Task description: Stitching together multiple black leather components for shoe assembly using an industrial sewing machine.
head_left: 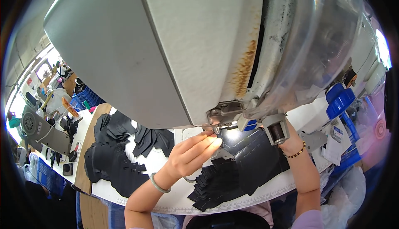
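A large pale sewing machine head [203,54] fills the upper middle, and its needle area [218,130] is lit from below. My left hand [193,152], with a pale bangle on the wrist, has its fingers pressed together by the needle, closed at the edge of a black fabric piece [245,146]. That piece lies flat under the light, right of my fingertips. My right hand [290,139], wearing a beaded bracelet, rests at the right side of the fabric; the machine hides most of its fingers. Fanned black fabric pieces [214,183] lie in front of the needle.
More stacked black pieces [114,158] cover the left of the white table [176,206]. A wooden edge [93,146] borders it. On the right stand a blue plastic holder [338,100] and papers [334,148]. A grey machine [43,131] and a blue basket [85,98] are farther left.
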A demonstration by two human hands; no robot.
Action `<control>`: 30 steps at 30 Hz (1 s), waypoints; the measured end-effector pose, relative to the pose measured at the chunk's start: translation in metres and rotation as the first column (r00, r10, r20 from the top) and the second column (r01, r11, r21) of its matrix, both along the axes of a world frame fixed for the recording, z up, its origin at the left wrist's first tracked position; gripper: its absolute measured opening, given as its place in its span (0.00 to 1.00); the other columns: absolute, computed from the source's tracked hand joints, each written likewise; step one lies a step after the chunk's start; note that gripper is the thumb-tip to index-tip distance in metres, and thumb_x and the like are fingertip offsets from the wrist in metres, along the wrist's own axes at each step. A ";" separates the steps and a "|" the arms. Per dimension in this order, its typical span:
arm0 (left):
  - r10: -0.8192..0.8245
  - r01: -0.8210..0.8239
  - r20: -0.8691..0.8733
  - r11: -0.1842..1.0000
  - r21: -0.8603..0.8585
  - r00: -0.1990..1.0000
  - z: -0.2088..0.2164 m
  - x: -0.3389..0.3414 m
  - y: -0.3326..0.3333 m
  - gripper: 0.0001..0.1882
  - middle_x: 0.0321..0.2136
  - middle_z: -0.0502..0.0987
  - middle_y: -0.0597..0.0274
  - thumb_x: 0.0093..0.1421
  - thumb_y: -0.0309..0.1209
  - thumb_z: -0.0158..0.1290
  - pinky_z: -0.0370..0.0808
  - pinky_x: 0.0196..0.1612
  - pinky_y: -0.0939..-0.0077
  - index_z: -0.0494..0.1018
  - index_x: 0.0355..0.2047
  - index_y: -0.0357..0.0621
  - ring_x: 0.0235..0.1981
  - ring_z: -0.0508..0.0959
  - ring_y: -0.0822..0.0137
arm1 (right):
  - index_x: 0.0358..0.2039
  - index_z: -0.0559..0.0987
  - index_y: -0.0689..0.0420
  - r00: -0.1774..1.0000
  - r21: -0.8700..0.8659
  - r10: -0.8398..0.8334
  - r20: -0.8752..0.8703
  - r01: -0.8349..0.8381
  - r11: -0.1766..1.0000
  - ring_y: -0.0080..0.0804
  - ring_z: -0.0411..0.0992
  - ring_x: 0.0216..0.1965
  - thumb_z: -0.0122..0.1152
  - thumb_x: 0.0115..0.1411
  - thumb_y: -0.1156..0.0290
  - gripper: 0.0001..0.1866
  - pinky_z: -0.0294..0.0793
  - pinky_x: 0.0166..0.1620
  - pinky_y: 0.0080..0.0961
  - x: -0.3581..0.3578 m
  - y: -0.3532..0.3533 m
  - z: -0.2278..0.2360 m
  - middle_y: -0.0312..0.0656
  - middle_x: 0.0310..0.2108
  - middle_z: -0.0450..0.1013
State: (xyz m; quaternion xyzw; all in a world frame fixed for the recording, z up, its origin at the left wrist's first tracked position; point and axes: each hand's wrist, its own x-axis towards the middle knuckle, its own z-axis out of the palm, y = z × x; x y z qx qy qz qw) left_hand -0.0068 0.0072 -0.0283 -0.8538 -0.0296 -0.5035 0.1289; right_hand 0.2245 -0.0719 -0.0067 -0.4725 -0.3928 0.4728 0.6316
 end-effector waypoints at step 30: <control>-0.020 0.030 0.074 0.989 -0.145 0.997 -0.023 0.001 0.020 0.15 0.33 0.74 0.49 0.40 0.18 0.55 0.75 0.35 0.67 0.68 0.31 0.35 0.34 0.75 0.51 | 0.38 0.74 0.57 0.994 0.006 0.093 -0.050 -0.092 0.996 0.19 0.67 0.36 0.61 0.50 0.81 0.13 0.69 0.37 0.19 0.006 0.027 0.007 0.32 0.35 0.70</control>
